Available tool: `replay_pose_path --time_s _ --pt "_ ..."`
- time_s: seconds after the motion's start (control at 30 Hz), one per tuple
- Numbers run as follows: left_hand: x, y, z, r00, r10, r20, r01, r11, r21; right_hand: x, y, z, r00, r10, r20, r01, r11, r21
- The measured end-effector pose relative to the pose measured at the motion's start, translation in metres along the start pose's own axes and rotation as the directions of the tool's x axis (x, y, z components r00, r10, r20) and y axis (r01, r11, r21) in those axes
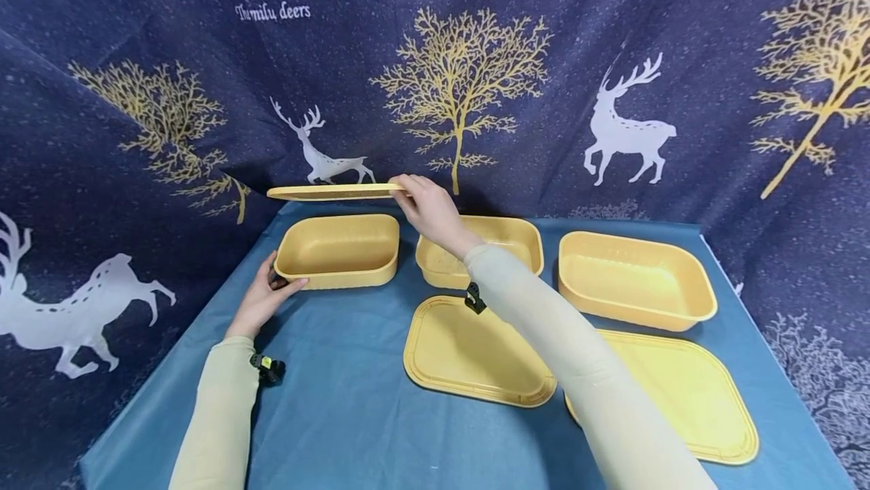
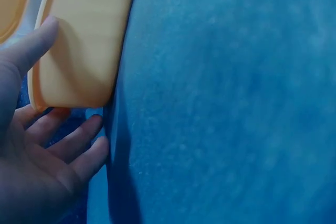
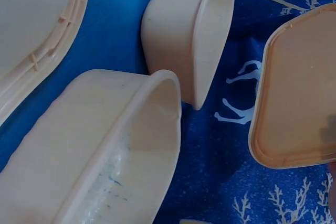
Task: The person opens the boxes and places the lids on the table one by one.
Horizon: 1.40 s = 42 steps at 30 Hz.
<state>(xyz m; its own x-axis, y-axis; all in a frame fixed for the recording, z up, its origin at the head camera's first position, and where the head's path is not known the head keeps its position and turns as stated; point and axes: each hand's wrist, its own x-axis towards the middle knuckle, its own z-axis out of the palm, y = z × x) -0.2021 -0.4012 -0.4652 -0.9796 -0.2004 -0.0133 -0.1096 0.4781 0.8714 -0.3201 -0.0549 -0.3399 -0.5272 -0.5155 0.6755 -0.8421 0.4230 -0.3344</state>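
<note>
Three yellow containers sit in a row along the far edge of the table point(image 1: 353, 407), blue cloth over it. Two loose lids lie flat nearer the front edge: middle lid point(image 1: 469, 354) in front of the middle container point(image 1: 506, 237), right lid point(image 1: 693, 392) in front of the right container point(image 1: 635, 278), toward the right edge.

Right hand point(image 1: 428, 207) reaches over the middle container and pinches the third lid point(image 1: 333, 192) by its right end, thumb and fingers closed on the rim. Lid is held level, in the air, above and slightly behind the left container point(image 1: 337, 250) at the far left corner. Not touching the container; clear gap between them. Right wrist view shows the lid's underside point(image 3: 296, 93) off to the side of that container's rim point(image 3: 202, 40).

Left hand point(image 1: 261, 297) rests against the left container's near-left corner, fingers relaxed and slightly spread, thumb up on the wall point(image 2: 84, 51); steadying, not gripping.

Step in hand, as I judge it: lid being carried over the left container, not yet seated. Next move would call for squaring the lid's corners with the rim, bringing it straight down, then pressing round the edge so it snaps. Left hand should hold the container firm, since it looks light and likely to slide on the cloth.
</note>
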Motion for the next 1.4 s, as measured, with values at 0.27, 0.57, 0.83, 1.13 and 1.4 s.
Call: replay_pose_path --time_s 0.27,0.57,0.83,1.13,1.4 --pt "0.008 0.001 0.006 0.999 0.020 -0.048 -0.016 0.997 0.070 -0.001 0.001 -0.011 0.999 0.033 -0.014 -0.033 0.999 0.006" --pt "0.015 0.002 0.007 0.997 0.035 -0.064 -0.025 0.989 0.149 -0.001 -0.011 -0.021 1.000 -0.011 -0.010 0.011 0.998 0.059" --pt "0.023 0.006 0.009 0.995 0.030 -0.090 -0.009 0.974 0.226 -0.005 -0.022 -0.030 0.998 -0.048 -0.047 0.053 0.992 0.113" --pt "0.024 0.009 0.012 0.995 0.034 -0.099 -0.010 0.972 0.235 -0.011 -0.031 -0.035 0.991 -0.090 -0.096 0.104 0.982 0.156" --pt "0.020 0.013 0.006 0.997 0.056 -0.048 -0.043 0.970 0.239 -0.019 -0.040 -0.035 0.986 -0.129 -0.103 0.148 0.965 0.215"
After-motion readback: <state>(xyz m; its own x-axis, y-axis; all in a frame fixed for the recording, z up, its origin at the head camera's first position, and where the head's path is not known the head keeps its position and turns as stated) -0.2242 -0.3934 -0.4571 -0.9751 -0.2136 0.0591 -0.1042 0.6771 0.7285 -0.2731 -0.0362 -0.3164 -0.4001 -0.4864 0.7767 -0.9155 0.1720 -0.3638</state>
